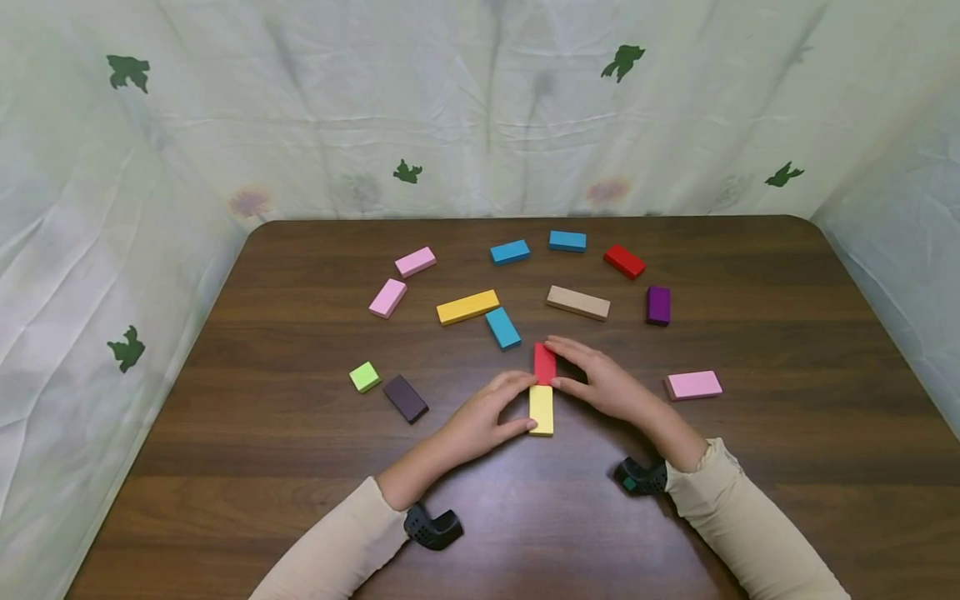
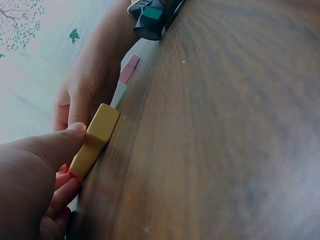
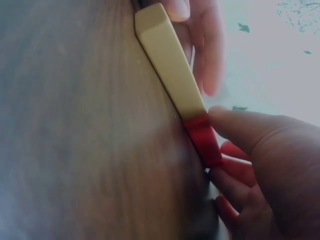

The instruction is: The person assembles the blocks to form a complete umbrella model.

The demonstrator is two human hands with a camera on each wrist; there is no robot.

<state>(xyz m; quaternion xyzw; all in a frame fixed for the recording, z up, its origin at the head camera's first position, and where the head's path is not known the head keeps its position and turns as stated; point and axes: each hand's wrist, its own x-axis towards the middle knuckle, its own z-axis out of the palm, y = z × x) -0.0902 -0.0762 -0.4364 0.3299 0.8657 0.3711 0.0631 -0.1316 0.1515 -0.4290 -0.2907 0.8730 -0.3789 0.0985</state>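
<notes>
In the head view a red block (image 1: 545,364) and a yellow block (image 1: 541,411) lie end to end on the table. My left hand (image 1: 483,417) holds the yellow block from its left side, thumb near the close end and fingers at the seam. From the right, my right hand (image 1: 611,385) grips the red block, with its thumb by the seam and fingertips at the far end. The right wrist view shows the red block (image 3: 202,140) flush against the yellow block (image 3: 170,62). In the left wrist view the yellow block (image 2: 100,130) hides most of the red one.
A blue block (image 1: 502,328) touches an orange block (image 1: 468,307) just beyond the hands. A tan block (image 1: 577,302), purple block (image 1: 658,306) and pink block (image 1: 693,385) lie around the right hand. Left are a dark block (image 1: 406,398) and a green cube (image 1: 364,377).
</notes>
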